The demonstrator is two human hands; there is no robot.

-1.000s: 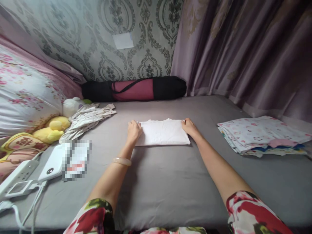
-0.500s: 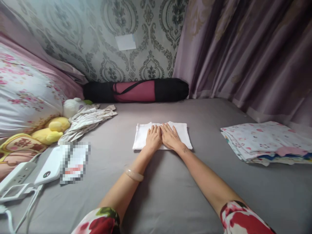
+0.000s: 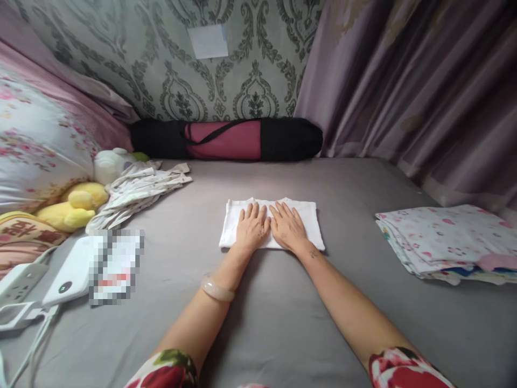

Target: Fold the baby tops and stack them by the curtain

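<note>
A white folded cloth (image 3: 310, 221), perhaps a garment, lies as a flat rectangle on the grey bed sheet (image 3: 283, 312). My left hand (image 3: 252, 226) rests palm down on its left half, fingers stretched out. Beside it, my right hand (image 3: 287, 226) presses flat on the right half, fingers spread and pointing away from me. A narrow gap separates the two thumbs. The palms and the cloth beneath them are hidden.
Folded patterned cloths (image 3: 440, 237) are stacked at the right. On the left are a crumpled pale cloth (image 3: 137, 188), a yellow plush toy (image 3: 72, 207), a white power bank (image 3: 75, 269) and a power strip (image 3: 24, 280). A black-and-maroon long bag (image 3: 226, 140) lies along the wall.
The view has tilted down slightly and come nearer. My hands have moved a little apart on the white cloth, opening a small gap; both still lie flat on it.
</note>
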